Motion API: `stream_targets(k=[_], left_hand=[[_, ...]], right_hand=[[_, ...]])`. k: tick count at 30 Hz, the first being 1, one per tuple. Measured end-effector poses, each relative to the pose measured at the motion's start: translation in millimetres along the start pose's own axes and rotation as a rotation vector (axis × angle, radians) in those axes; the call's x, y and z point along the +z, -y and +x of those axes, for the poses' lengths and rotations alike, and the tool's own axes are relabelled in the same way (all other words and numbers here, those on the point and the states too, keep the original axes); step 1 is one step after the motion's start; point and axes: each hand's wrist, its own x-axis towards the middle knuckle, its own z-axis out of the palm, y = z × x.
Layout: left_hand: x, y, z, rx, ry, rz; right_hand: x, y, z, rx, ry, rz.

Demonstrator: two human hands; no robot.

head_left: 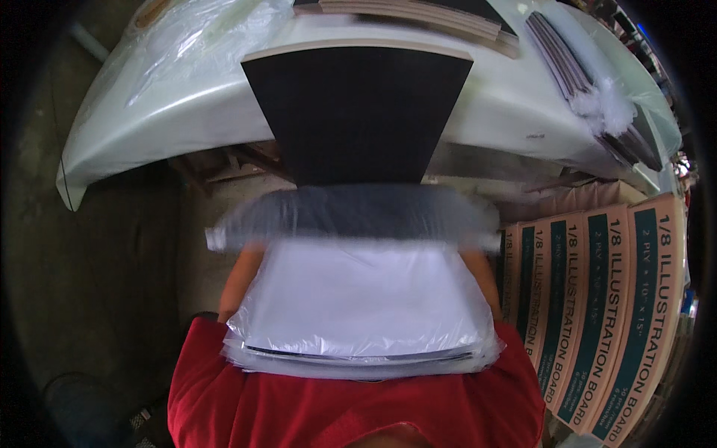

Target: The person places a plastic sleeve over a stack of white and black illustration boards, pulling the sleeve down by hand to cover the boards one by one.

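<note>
A black board (358,112) leans in front of me, its pale top edge over the white table and its lower end behind blurred clear plastic (351,213). Nearer, against my red shirt, lies a stack of white boards or sheets (366,295) in clear plastic, with thin dark layers along its near edge. My left forearm (243,276) runs up the stack's left side, my right forearm (482,278) up its right. Both hands are hidden at the ends of the blurred plastic, so neither their fingers nor their grip can be made out.
On the table (164,123), crumpled clear plastic (202,45) spreads at far left. A pile of dark boards (418,19) lies at the far middle, plastic-wrapped boards (564,63) at far right. Several tan-and-green cartons (642,313) stand close on my right.
</note>
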Motion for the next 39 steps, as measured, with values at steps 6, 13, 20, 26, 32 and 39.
stream_targets(k=[6, 13, 20, 26, 32, 39], left_hand=[[30.2, -19.8, -5.0, 0.072, -0.156, 0.828], [232.0, -154.5, -120.2, 0.407, 0.128, 1.184], [293.8, -125.3, -112.3, 0.857, 0.104, 0.979], [277.9, -127.1, -107.6, 0.962, -0.082, 0.917], [279.3, -125.6, -112.1, 0.925, 0.019, 0.819], [274.1, -128.0, -109.9, 1.005, -0.005, 0.770]], right_hand=[[-45.2, 27.8, 29.7, -0.319, -0.355, -1.011], [152.6, 169.4, -75.2, -0.827, 0.085, -0.087], [191.9, 129.7, -44.5, -0.441, 0.484, 0.111], [195.7, 126.1, -43.7, -0.433, 0.178, 0.208], [206.5, 128.4, -45.5, -0.487, 0.166, 0.197], [206.0, 128.0, -46.0, -0.474, 0.219, 0.243]])
